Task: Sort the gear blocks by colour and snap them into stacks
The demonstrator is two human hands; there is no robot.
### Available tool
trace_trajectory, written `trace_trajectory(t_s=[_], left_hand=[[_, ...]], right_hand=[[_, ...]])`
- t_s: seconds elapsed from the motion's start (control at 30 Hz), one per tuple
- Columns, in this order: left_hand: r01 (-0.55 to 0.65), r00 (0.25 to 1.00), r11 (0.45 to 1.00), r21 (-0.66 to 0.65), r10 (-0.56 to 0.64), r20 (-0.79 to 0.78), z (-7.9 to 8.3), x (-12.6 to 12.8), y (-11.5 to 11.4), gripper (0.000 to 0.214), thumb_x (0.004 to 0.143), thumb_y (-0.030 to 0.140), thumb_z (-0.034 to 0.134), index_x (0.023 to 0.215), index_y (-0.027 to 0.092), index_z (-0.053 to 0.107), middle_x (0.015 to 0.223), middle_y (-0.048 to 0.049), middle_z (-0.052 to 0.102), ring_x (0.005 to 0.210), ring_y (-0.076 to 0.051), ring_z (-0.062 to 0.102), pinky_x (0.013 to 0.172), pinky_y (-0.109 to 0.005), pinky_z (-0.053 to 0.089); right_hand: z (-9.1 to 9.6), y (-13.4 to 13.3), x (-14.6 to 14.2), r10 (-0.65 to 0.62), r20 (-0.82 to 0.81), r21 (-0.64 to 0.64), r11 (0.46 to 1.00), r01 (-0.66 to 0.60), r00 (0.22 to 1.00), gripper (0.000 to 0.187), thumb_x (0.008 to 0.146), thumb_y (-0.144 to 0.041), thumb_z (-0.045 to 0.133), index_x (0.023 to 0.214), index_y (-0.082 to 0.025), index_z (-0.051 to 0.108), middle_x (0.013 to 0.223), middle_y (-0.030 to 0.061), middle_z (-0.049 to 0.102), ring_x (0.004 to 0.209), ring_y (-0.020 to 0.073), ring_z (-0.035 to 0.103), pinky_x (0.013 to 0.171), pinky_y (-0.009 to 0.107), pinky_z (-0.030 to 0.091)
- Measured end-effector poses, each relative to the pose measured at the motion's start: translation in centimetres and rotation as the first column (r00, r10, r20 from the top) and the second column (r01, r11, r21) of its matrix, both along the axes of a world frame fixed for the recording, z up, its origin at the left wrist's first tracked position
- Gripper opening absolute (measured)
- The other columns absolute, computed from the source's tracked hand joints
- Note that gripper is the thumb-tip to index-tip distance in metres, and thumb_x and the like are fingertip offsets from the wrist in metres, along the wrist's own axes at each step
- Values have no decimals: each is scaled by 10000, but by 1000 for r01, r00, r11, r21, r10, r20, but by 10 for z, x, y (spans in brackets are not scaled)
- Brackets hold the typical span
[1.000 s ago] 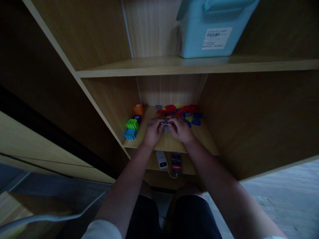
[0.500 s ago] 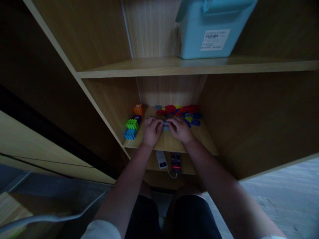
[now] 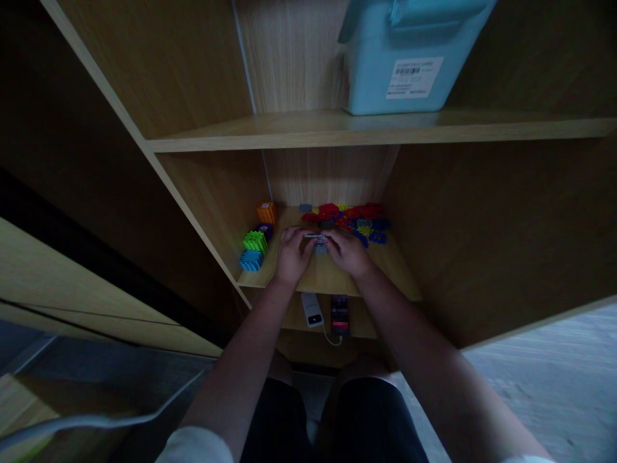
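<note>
Over the middle shelf (image 3: pixel 318 278), my left hand (image 3: pixel 292 256) and my right hand (image 3: pixel 349 252) meet at a small grey interlocking piece (image 3: pixel 315 236). The fingers of both hands pinch this flat piece, one hand at each end. Just below it, between the thumbs, shows another grey toothed piece (image 3: pixel 320 248); whether the two are joined I cannot tell. Behind my hands lies a loose pile of notched pieces in red (image 3: pixel 329 211), blue (image 3: pixel 378 238), yellow (image 3: pixel 365 229) and grey (image 3: pixel 305 208).
Along the left wall stand an orange block (image 3: pixel 267 213), a dark purple one (image 3: pixel 265 229), a green one (image 3: pixel 255 241) and a light blue one (image 3: pixel 251 260). Below are a white power bank (image 3: pixel 311 308) and a phone (image 3: pixel 340 312). A blue bin (image 3: pixel 409 58) stands on the upper shelf (image 3: pixel 289 128).
The grey piece between my fingers now shows as a flat strip stretching toward my left hand. My fingers have shifted slightly around it; the pile and blocks stay put.
</note>
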State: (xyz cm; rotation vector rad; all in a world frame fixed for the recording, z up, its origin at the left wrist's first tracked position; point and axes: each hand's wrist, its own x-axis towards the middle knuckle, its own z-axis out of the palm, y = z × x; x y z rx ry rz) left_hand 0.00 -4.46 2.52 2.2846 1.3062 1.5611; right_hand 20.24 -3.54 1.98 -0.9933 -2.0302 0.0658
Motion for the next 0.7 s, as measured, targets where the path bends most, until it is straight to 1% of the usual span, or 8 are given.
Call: trace_trajectory(t_s=[0.1,0.2,0.33,0.43,0.5,0.57,0.63,0.7], left_hand=[[-5,1000,1000,-28,5,-3,1,-1,0,63,1004,282,695,1038,233,716,1133,-85,731,1152,-260,643,1052,-419,508],[7,1000,1000,-19,-7,2,1,-1,0,44,1002,279,697,1009,237,710,1059,-70,744,1093,-253,657,1012,-407,517],[58,998,998,16,-58,2,-1,-2,0,77,1016,293,680,1021,240,736,1035,-68,743,1069,-253,644,995,-405,505],[54,998,998,13,-54,-18,-3,-2,0,118,1014,280,676,1066,253,778,1055,-73,731,1077,-257,626,994,-414,499],[42,999,999,6,-42,-32,-4,-3,1,147,1001,264,687,1090,264,804,1068,-76,720,1084,-260,617,996,-418,501],[32,998,999,-8,-32,-47,-4,-3,1,162,984,255,704,1096,274,818,1075,-76,711,1090,-261,614,996,-417,507],[17,998,1000,-20,-18,-59,-4,-2,0,157,975,259,716,1088,279,822,1080,-73,706,1098,-259,617,994,-411,517],[-5,998,1000,-16,4,-60,-3,-1,0,139,975,284,727,1081,274,816,1085,-73,703,1105,-257,623,998,-406,525]], right_hand=[[2,-1,0,-8,6,-24,1000,8,1000,239,1102,-331,506,1217,-265,704,1170,84,782,1118,247,722,1040,405,565],[3,0,1,-8,-7,-7,1000,8,1000,234,1101,-322,507,1215,-264,702,1175,88,772,1124,249,716,1047,409,565],[2,2,1,8,-25,10,1000,-8,1000,241,1082,-313,550,1268,-272,698,1297,100,732,1225,262,684,1104,441,549],[1,4,1,25,-47,38,999,-23,999,268,1060,-316,605,1311,-283,692,1371,103,698,1300,268,652,1141,456,532],[0,5,0,42,-58,57,998,-39,997,239,1064,-307,602,1277,-284,708,1335,100,709,1272,262,664,1122,443,544],[-1,5,0,57,-57,54,997,-54,997,202,1075,-291,580,1218,-279,723,1258,92,735,1198,251,694,1075,419,565],[-2,5,1,52,-42,30,998,-50,998,186,1078,-276,572,1183,-274,725,1193,81,758,1132,243,717,1029,400,578],[-3,5,1,24,-20,0,1000,-24,1000,172,1072,-268,580,1170,-271,721,1166,72,774,1108,242,727,1014,393,578]])
